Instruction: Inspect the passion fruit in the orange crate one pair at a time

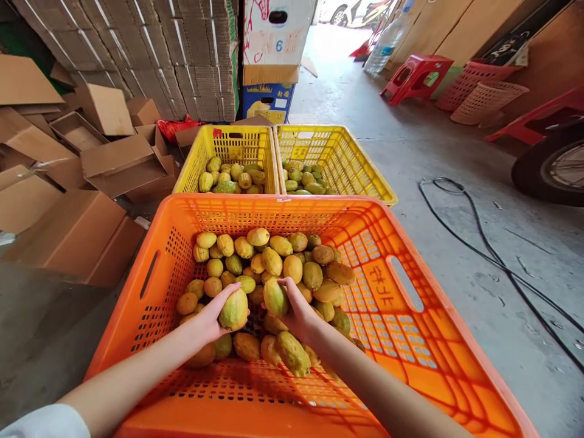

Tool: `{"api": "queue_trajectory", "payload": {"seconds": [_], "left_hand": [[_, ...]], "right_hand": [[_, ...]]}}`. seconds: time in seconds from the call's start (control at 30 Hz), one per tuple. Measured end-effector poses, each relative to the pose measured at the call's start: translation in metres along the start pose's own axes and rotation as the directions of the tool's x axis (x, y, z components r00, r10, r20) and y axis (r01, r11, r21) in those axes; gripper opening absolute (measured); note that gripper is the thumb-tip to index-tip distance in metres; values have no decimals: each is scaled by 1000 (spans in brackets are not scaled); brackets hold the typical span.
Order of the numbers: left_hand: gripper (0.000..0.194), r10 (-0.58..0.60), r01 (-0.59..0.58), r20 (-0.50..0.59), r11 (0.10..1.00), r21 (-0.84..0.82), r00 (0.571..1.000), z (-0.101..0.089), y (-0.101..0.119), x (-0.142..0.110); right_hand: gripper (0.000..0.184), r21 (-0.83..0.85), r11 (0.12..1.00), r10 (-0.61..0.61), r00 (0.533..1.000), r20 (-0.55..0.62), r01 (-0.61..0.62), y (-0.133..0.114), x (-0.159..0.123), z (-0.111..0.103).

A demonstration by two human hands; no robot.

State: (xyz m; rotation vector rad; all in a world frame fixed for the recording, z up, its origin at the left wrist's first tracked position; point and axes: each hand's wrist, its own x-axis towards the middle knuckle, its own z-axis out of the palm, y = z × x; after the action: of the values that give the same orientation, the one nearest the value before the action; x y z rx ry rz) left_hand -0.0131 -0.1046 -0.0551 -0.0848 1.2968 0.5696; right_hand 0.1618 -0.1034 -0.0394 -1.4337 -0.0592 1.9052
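My left hand (pixel 214 316) is wrapped round a yellow-green fruit (pixel 234 310), oval and papaya-like. A similar greenish-yellow fruit (pixel 275 297) sits in my right hand (pixel 296 309), with the thumb along its upper side. Both hands are inside a large orange plastic crate (pixel 283 210), held just above a heap of yellow, green and brownish fruits (pixel 292 353). The two held fruits are apart from each other. My fingers are partly hidden beneath them.
Beyond the orange crate stand two yellow crates (pixel 274 164) side by side, each with similar fruits. Open cardboard boxes (pixel 77 225) lie at left. Stacked flattened cardboard (pixel 182 55) rises behind. On the right are a black cable (pixel 483 234), a wheel (pixel 561 161) and a red stool (pixel 417 76).
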Motion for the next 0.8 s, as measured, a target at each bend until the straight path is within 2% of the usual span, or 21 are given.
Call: {"api": "queue_trajectory", "payload": {"seconds": [0.17, 0.3, 0.37, 0.47, 0.53, 0.6, 0.7, 0.8], "left_hand": [[24, 40, -40, 26, 999, -9, 999, -1, 1, 2], [24, 29, -29, 30, 999, -14, 999, -1, 0, 2], [24, 39, -39, 18, 999, -9, 999, 0, -1, 2], [22, 53, -54, -18, 998, -26, 998, 1, -1, 5], [22, 55, -57, -51, 997, -44, 997, 1, 0, 6], [24, 43, -48, -66, 996, -69, 997, 0, 1, 6], [29, -22, 21, -13, 993, -115, 1000, 1, 2, 3], [35, -71, 76, 59, 993, -93, 996, 3, 3, -1]], "right_hand": [[16, -4, 999, 42, 999, 29, -42, 0, 1, -1], [20, -51, 999, 6, 998, 63, -3, 0, 0, -1], [26, -75, 997, -22, 997, 67, 27, 0, -1, -2], [21, -89, 995, -40, 998, 51, 45, 0, -2, -3], [17, -90, 995, -27, 998, 58, 32, -2, -4, -2], [22, -87, 996, 21, 997, 69, -15, -4, -6, -2], [25, -104, 990, 95, 995, 25, -92, -6, -7, -2], [20, -109, 988, 105, 994, -41, -109, -6, -5, -3]]}}
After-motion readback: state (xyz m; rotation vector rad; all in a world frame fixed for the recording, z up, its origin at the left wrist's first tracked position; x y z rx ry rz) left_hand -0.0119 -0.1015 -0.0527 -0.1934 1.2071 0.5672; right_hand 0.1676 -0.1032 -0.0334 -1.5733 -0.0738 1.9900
